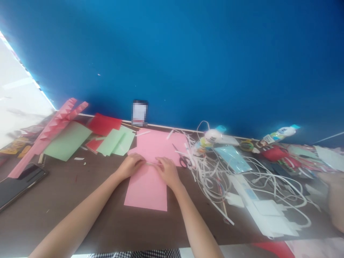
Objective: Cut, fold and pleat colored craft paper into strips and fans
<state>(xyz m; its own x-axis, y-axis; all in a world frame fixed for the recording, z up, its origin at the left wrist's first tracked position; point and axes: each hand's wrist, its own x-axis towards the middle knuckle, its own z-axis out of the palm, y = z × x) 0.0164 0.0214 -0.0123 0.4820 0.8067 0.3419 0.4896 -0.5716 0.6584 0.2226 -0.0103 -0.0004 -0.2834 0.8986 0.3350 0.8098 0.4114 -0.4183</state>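
Observation:
My left hand (132,165) and my right hand (168,171) rest on a pink paper sheet (147,191) on the dark table. Fingers of both hands close on its far edge, where a narrow folded strip (153,164) shows between them. The near part of the sheet lies flat toward me. Behind it lies another pink sheet (161,143) with thin white paper strips on it. Scissors (183,162) with dark handles lie just right of my right hand.
Green sheets (67,141), a red sheet (104,123), a pleated pink paper piece (53,129) and a phone (24,182) lie left. Rightward are tangled white cables (209,182), a power strip (252,200), glue bottles (211,138) and a blurred arm (335,200) of another person.

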